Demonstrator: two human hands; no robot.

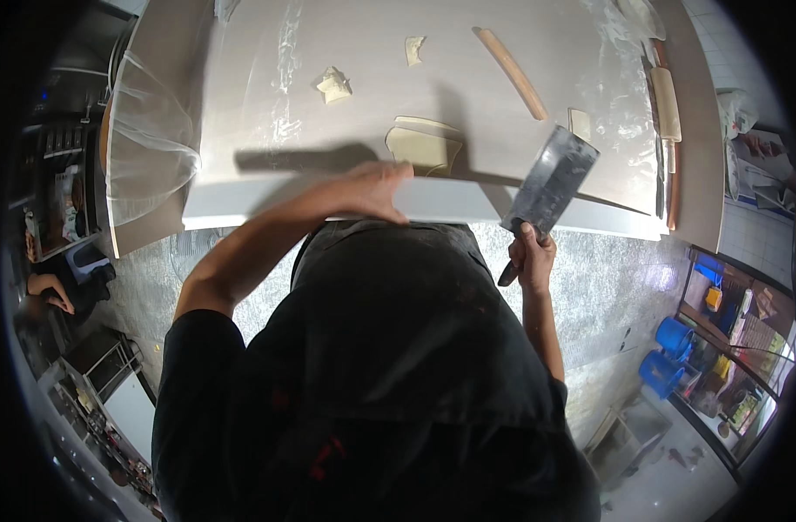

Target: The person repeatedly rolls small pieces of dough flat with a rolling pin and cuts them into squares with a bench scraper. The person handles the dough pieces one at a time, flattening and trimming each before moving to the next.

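Observation:
My right hand [533,258] grips the handle of a cleaver [554,179], its broad, dark metal blade raised near the front edge of the worktable [254,85]. At that edge, my left hand [378,189] rests with thumb and fingers apart, holding nothing that I can see. Just beyond its fingertips lies a flat piece of dough [417,147] with a thin strip along its far side. Farther back are a crumpled dough scrap [334,86] and a small curved scrap [413,50]. A pale rectangular piece [579,124] lies behind the blade.
A slim wooden rolling pin [512,75] lies beyond the cleaver. Another rolling pin [665,104] is at the table's right side. Clear plastic sheeting [146,143] hangs over the left side. White flour streaks mark the surface. Another person's arm [52,290] shows at far left.

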